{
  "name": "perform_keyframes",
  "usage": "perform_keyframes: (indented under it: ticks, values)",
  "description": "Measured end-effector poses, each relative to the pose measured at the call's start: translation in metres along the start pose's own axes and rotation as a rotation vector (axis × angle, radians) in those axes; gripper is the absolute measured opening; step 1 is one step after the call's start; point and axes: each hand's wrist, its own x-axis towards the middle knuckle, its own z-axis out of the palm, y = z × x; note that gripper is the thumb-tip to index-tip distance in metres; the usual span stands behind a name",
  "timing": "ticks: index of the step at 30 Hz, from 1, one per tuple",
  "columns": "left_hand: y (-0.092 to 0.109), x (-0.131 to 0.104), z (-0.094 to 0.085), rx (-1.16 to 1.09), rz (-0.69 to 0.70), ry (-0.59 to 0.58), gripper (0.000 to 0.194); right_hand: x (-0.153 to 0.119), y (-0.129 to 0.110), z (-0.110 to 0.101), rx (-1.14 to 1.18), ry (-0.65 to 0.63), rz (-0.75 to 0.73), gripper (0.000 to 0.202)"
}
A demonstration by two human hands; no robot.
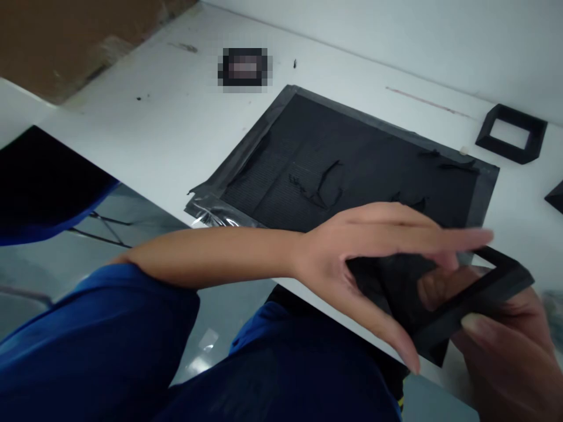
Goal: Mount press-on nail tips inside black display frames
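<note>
My right hand (514, 340) pinches a black rectangular frame (475, 305) at the lower right, thumb on its near side and other fingers behind. My left hand (369, 252) reaches in from the left with thumb and fingers spread apart. Its fingertips are at the frame's far edge and its thumb by the near left corner; whether they touch the frame is unclear. Beneath both hands lies a black mat (373, 140), taped along its edges, with thin black scraps (329, 170) on it.
Another black frame (488, 146) rests on the white table (145, 140) at the right, with part of a dark piece (556, 196) at the image edge. A pixelated dark object (245, 67) sits at the back. Brown board (79, 41) is at the upper left.
</note>
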Motion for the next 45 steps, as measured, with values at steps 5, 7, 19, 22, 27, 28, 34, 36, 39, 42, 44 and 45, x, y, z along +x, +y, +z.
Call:
perform_keyframes:
  ticks: [5,7,19,22,27,28,34,36,39,42,44,45]
  values:
    - [0.001,0.002,-0.007,-0.007,-0.025,-0.017,0.077,0.008,0.002,0.008,-0.163,-0.135,-0.168,0.017]
    - [0.0,0.003,-0.009,-0.017,-0.018,-0.019,0.071,0.01,0.002,0.012,-0.262,-0.172,-0.235,0.015]
    - [-0.019,0.001,-0.012,0.47,-0.445,-0.052,0.051,0.012,-0.001,0.024,-0.444,-0.066,-0.422,0.015]
    - [-0.024,0.001,-0.011,0.57,-0.616,-0.156,0.053,0.014,-0.004,0.028,-0.435,-0.061,-0.424,0.012]
    - [-0.024,0.004,-0.014,0.567,-0.653,-0.193,0.053,0.009,-0.004,0.026,-0.506,-0.042,-0.442,0.009]
    - [-0.023,0.004,-0.014,0.57,-0.651,-0.188,0.052,0.007,-0.004,0.025,-0.52,-0.038,-0.438,0.008]
    - [-0.021,0.006,-0.018,0.592,-0.623,-0.169,0.051,0.005,-0.004,0.028,-0.527,-0.022,-0.448,0.008]
    - [-0.02,0.006,-0.019,0.6,-0.618,-0.165,0.051,0.006,-0.003,0.03,-0.521,-0.019,-0.438,0.009]
    - [-0.021,0.005,-0.018,0.62,-0.593,-0.166,0.05,0.007,-0.002,0.032,-0.502,-0.019,-0.44,0.01]
    - [-0.022,0.003,-0.016,0.646,-0.554,-0.16,0.049,0.008,-0.002,0.033,-0.546,-0.011,-0.474,0.009]
    - [-0.021,0.002,-0.016,0.646,-0.522,-0.15,0.048,0.009,-0.001,0.033,-0.569,0.0,-0.477,0.008]
    - [-0.02,0.002,-0.016,0.636,-0.491,-0.122,0.046,0.01,-0.001,0.033,-0.555,-0.003,-0.471,0.008]
